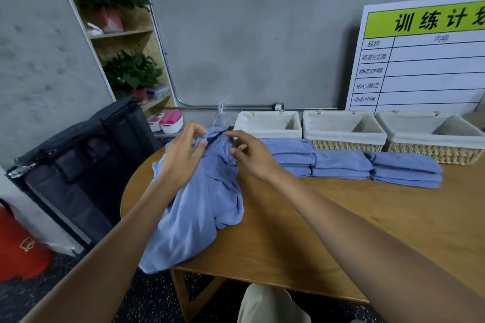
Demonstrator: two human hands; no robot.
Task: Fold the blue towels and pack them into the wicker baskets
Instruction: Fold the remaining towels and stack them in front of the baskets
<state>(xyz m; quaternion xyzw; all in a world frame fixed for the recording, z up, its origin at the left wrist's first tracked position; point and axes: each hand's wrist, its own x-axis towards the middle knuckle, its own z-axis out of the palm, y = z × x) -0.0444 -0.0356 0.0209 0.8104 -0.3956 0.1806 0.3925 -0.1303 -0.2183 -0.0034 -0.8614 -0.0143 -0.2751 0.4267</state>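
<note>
Left hand (183, 151) pinched the top edge of the crumpled blue towel (202, 207), thumb and fingers curled onto the cloth. Right hand (252, 153) was at the same top edge just beside it, fingers bent; the index reached to the fabric, but whether it actually gripped I couldn't tell (fingertips blurred). Towel was bunched up, its upper part lifted, the rest heaped on the left end of the wooden table (328, 217) with its lower corner hanging over the near edge.

Folded towels sat in three stacks: left stack (291, 156), middle stack (341, 164), right stack (406, 169), in a row along the table's far side. Behind them three wicker baskets with cream liners: left basket (267, 128), middle basket (343, 134), right basket (433, 139), side by side near the wall. A whiteboard (425, 60) leaned on the wall behind the baskets.
</note>
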